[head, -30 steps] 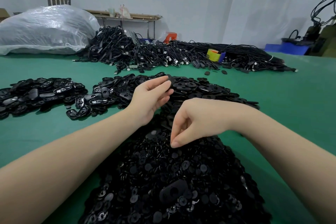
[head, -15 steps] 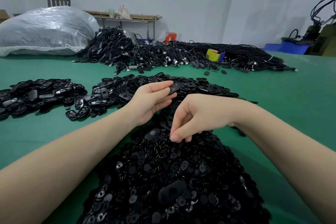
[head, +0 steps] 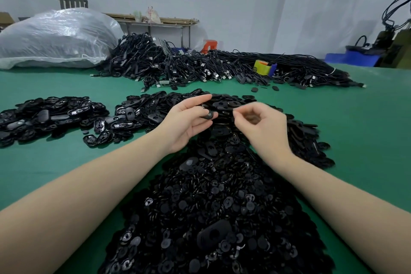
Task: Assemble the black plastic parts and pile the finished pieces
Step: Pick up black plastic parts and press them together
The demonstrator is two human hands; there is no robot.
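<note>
Black oval shell (head: 206, 114) now sits in the left hand (head: 186, 124), fingers curled under it, palm up. Half a second ago the right hand (head: 264, 127) was digging in the small-disc pile (head: 211, 202); now it's lifted, blurry, pinching something tiny. Looks ready to fit.

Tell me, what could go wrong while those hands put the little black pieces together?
The left hand holds its oval black piece only at the fingertips, so it might slip into the big pile of loose parts below and get lost. The right hand is blurred and pinching; whatever tiny part it carries could miss the oval piece.
</note>
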